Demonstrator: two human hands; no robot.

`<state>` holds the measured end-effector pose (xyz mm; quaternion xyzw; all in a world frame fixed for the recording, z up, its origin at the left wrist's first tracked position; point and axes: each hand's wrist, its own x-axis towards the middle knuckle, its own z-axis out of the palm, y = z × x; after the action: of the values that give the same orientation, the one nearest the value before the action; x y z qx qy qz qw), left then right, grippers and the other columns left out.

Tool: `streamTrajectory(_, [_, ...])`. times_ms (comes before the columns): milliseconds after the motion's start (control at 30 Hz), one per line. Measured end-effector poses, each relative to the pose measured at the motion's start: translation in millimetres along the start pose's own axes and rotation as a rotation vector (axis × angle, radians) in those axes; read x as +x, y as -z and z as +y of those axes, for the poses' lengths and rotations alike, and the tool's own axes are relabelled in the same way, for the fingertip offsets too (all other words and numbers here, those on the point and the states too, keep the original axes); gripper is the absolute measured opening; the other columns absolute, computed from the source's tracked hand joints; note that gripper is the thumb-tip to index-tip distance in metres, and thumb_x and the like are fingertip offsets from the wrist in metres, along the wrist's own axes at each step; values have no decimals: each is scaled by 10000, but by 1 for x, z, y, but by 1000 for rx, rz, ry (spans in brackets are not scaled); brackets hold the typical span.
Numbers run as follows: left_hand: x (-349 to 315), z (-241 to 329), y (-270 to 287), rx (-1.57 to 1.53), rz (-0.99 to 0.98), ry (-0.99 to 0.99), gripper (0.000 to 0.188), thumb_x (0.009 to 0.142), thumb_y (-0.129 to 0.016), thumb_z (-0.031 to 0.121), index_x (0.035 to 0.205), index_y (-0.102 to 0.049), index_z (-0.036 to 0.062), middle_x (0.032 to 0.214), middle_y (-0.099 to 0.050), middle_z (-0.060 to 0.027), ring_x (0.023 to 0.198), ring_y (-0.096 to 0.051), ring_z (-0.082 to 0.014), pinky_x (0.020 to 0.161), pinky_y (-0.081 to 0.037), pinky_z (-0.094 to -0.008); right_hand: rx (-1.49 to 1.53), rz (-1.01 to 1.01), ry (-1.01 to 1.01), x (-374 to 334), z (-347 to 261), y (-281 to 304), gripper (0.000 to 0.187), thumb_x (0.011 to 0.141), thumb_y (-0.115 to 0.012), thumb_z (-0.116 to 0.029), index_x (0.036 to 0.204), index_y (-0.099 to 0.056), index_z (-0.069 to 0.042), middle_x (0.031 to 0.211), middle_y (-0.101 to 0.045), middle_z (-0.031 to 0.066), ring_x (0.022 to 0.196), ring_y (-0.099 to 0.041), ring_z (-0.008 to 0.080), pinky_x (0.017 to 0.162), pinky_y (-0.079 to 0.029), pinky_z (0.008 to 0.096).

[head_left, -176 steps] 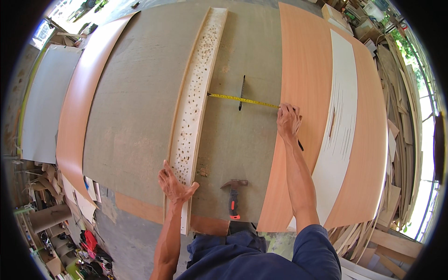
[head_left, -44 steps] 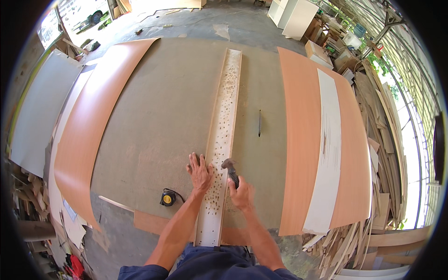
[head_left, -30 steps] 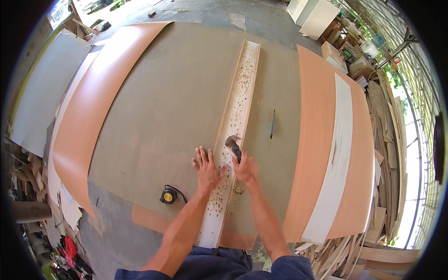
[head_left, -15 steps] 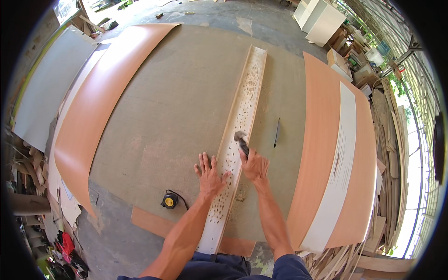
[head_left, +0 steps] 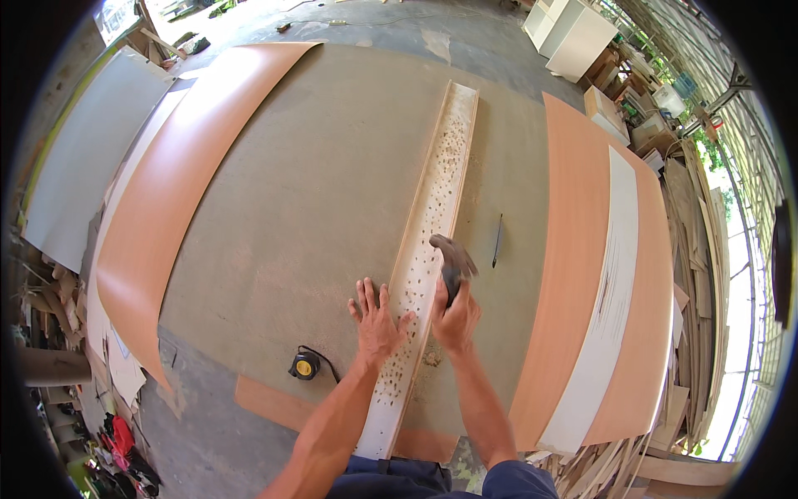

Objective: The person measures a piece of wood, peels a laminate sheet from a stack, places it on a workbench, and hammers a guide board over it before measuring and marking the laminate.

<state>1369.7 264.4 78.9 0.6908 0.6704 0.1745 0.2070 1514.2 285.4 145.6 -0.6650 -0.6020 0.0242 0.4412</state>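
Note:
A long, narrow white board (head_left: pixel 438 190) with raised wooden edges runs away from me, with many small brown spots or holes along its face. My left hand (head_left: pixel 380 323) lies with fingers spread at the board's left edge; its thumb reaches onto the white face and the other fingers rest on the large brown-grey sheet. Closed around the dark handle of a claw hammer (head_left: pixel 453 251), my right hand (head_left: pixel 456 316) is over the board's right side. The hammer's head appears raised above the board. Part of the handle is hidden by my fingers.
A tape measure (head_left: pixel 305 364) lies on the brown-grey sheet (head_left: pixel 274 200), left of my left forearm. Right of the board is a thin dark pointed object (head_left: pixel 497 241). Curved orange-brown sheets (head_left: pixel 187 179) flank both sides. Wood strips (head_left: pixel 694 249) are piled at far right.
The hammer has come up and to the right, off the white board, and its head has turned sideways. My left hand stays spread at the board's edge.

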Motion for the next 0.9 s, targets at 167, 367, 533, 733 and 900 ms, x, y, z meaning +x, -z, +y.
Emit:
streamTrajectory(167, [-2,-1,-1,3,-11,-2,854,854,-606,560,1439,-346,-5,1565,-142,-259,1478,-56,-383,1151,-35,-587,-482,-697,-155,9,2,-6,450,941,-520,-430,1027,-616,1,716,-665,221,697,-669,403,626,-513,501])
streamTrajectory(367, [-1,-6,1,10,-17,10,844,861,-596,559,1436,-349,-8,1561,-151,-267,1477,-61,-389,1149,-34,-592,-25,-538,-537,65,4,-20,421,908,-558,-405,756,-655,-24,706,-663,197,690,-659,395,640,-507,481])
streamTrajectory(533, [1,7,10,-28,-23,-17,819,854,-628,492,1426,-359,-27,1553,-158,-283,1475,-58,-402,1137,-62,-624,-51,-222,-394,110,52,-76,383,925,-543,-374,860,-637,-8,734,-665,207,717,-654,402,658,-489,497])
streamTrajectory(733, [2,1,7,-41,-60,-8,820,866,-608,494,1426,-349,-47,1545,-153,-304,1471,-49,-424,1121,-62,-651,-301,-133,-298,177,70,-130,387,953,-514,-375,909,-600,0,817,-668,234,779,-646,427,686,-466,529])
streamTrajectory(900, [3,-5,7,-30,-52,-5,848,874,-574,559,1429,-345,-39,1549,-151,-295,1469,-51,-424,1125,-36,-628,-190,-22,-163,203,42,-126,355,975,-483,-344,935,-551,2,822,-656,249,734,-634,440,636,-479,521])
